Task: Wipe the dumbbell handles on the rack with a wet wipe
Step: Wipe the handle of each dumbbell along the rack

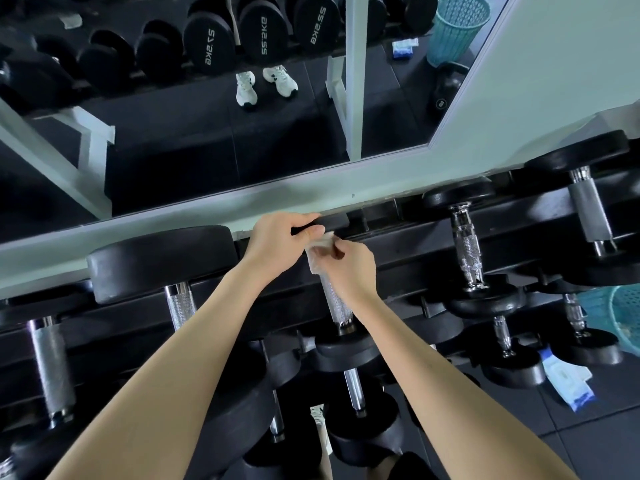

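**A:** The left grip [277,242] is curled over the far head [334,221] of the dumbbell [341,348]. The right grip [351,268] pinches the wipe [320,249], closed around the far end of the handle [335,303].

**B:** Where does the dumbbell sit?

**A:** On the upper tier of the rack [398,244], with other dumbbells on either side. Its far head is close under the wall with the mirror [207,133].

**B:** Which way does it point?

**A:** Its long axis runs from the wall toward the person, far head away and near head closest. In the view the handle stands almost upright and leans a little right as it comes nearer. A stroke should follow that line, from the far head down to the near one.

**B:** How will it handle?

**A:** I'd judge the dumbbell heavy and stiff. It should stay put on the rack, so the left grip only steadies it or turns it. The handle is knurled steel, rough rather than slippery. The wipe is light, soft and wet, so it will drape round the bar, but the knurling could snag it or tear it.

**B:** Where should one take hold?

**A:** On the head for steadying, as now. Wrap the wipe fully round the handle rather than holding it by a corner. Most of the handle below the wipe shows bare.
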